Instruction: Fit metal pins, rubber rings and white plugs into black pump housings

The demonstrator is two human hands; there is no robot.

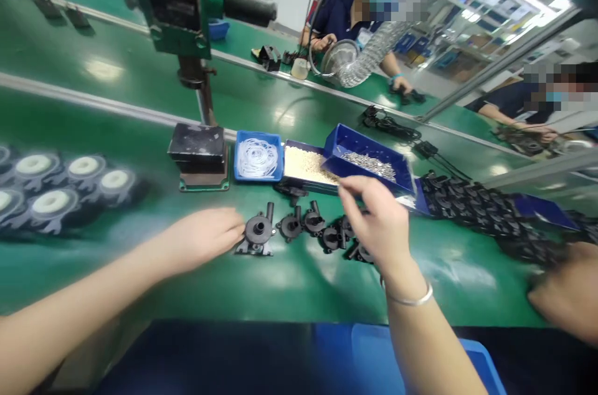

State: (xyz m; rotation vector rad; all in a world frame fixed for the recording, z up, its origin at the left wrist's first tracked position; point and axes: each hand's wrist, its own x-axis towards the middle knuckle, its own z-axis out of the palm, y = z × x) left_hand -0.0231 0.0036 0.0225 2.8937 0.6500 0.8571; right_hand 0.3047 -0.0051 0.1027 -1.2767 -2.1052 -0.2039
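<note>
My left hand [205, 238] is closed at the left edge of a black pump-like part [258, 230] with an upright spout, which stands on the green table. Whatever its fingers grip is too small to make out. My right hand [374, 211] reaches over the front edge of a tray of small yellowish pieces [303, 164], thumb and forefinger pinched together; anything between them is hidden. Several black round housings [314, 220] lie between the hands. Behind the right hand, a tilted blue bin [402, 164] holds small metal screws [369, 164].
A blue tray of white rings [258, 158] sits beside a black block [197, 149] under a green press [177, 2]. Black parts with white discs [53, 202] lie left, more black parts [471, 202] right. Another person's hand [570, 295] is at the right edge.
</note>
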